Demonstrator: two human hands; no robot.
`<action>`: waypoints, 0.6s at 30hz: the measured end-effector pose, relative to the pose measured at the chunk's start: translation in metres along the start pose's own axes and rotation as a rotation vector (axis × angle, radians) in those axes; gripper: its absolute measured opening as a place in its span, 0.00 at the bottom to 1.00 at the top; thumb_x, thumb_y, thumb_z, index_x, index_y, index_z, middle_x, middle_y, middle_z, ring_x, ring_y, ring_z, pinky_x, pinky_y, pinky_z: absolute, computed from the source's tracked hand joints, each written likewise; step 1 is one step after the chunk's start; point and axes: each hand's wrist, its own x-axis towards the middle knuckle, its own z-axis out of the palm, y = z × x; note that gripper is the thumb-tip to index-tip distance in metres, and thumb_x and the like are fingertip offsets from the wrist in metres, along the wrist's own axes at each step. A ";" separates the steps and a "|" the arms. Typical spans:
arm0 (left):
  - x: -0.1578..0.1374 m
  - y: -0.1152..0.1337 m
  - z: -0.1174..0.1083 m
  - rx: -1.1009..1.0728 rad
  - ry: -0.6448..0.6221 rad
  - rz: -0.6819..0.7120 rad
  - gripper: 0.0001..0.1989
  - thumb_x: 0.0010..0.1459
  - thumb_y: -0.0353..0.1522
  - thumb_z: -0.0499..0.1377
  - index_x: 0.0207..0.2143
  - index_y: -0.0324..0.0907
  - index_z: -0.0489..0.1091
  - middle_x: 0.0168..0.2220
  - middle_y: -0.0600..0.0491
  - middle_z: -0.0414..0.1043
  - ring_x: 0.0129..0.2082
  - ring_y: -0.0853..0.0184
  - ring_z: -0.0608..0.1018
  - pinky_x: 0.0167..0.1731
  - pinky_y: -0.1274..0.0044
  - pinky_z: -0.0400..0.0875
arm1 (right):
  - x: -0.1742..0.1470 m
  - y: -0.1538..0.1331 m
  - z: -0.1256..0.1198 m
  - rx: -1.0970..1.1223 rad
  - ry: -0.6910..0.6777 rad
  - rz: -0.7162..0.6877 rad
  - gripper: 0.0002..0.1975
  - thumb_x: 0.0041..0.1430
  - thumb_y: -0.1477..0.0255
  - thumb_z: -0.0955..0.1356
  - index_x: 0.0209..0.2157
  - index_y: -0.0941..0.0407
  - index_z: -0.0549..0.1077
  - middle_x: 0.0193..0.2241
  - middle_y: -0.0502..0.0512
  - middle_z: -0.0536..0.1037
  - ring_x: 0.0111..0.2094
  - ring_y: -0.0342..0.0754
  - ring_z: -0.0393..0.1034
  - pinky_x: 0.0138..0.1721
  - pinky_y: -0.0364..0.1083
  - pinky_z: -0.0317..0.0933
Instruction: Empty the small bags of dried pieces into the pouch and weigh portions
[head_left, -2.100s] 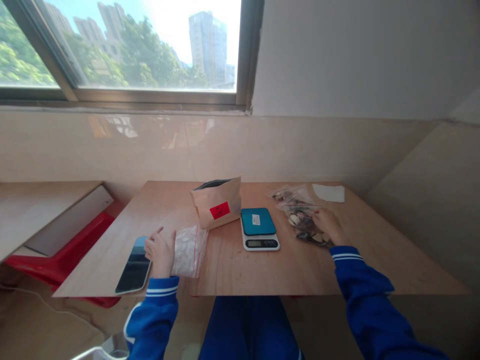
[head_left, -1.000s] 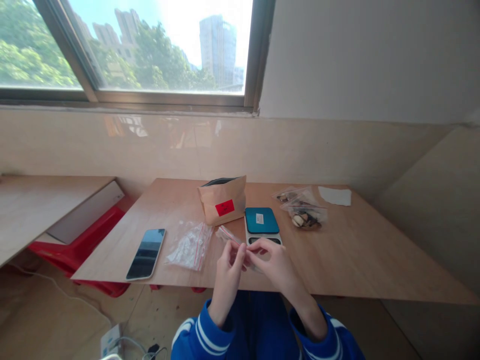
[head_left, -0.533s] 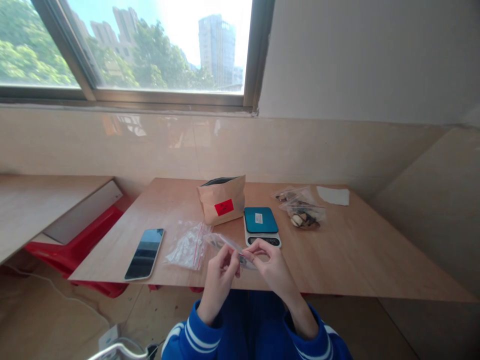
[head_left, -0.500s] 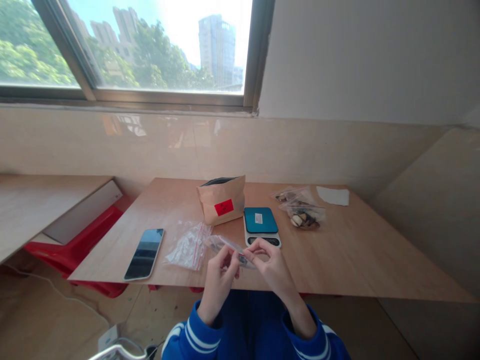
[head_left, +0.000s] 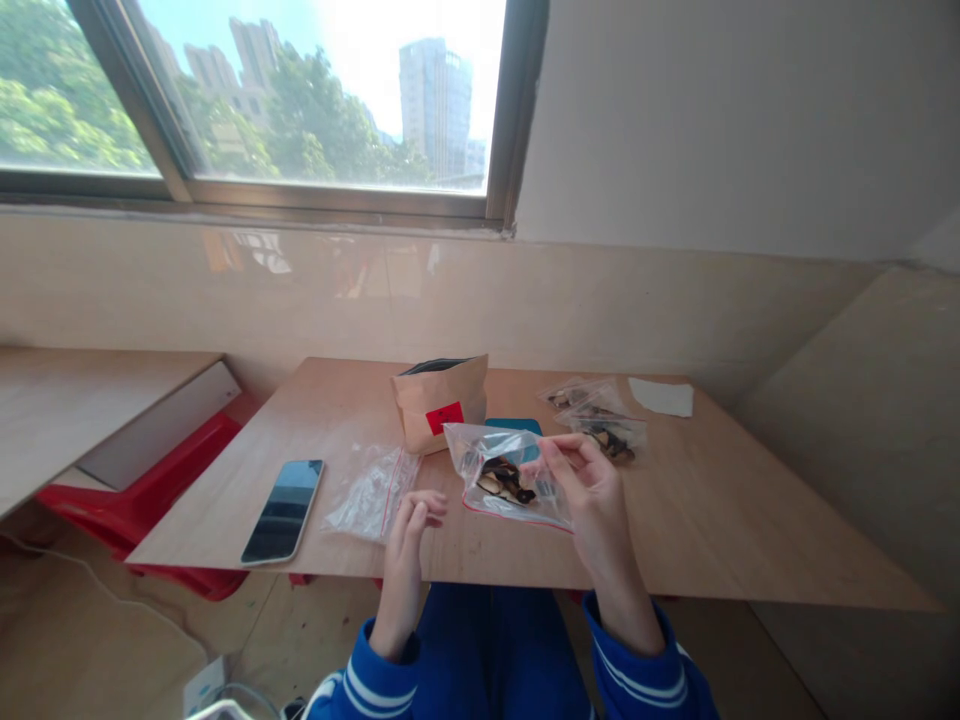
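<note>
Moved since the earlier frame: left hand [head_left: 407, 530], now off the filled bag [head_left: 506, 484]. Phone [head_left: 283, 512], near left on table [head_left: 720, 510]; clear plastic [head_left: 366, 500]; left grip, loosely curled, free; brown pouch [head_left: 420, 408], far; filled bag, near centre, pinched by right hand [head_left: 598, 505], partly hiding teal scale [head_left: 517, 426].

My single view looks from head height, forward and down across the brown wooden worktop [head_left: 697, 510]. The wide, metal-framed glass window [head_left: 300, 110] fills the upper left; the bare left hand [head_left: 407, 530] and bare right hand [head_left: 596, 490] sit nearer, lower centre, above blue trousers [head_left: 491, 650].
</note>
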 end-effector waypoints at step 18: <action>-0.002 -0.051 0.013 -0.228 0.265 -0.265 0.21 0.58 0.44 0.58 0.51 0.47 0.69 0.57 0.50 0.69 0.56 0.63 0.72 0.51 0.74 0.71 | -0.027 0.010 0.018 -0.521 -0.408 -0.457 0.08 0.62 0.76 0.64 0.33 0.53 0.75 0.32 0.53 0.72 0.30 0.44 0.69 0.32 0.42 0.65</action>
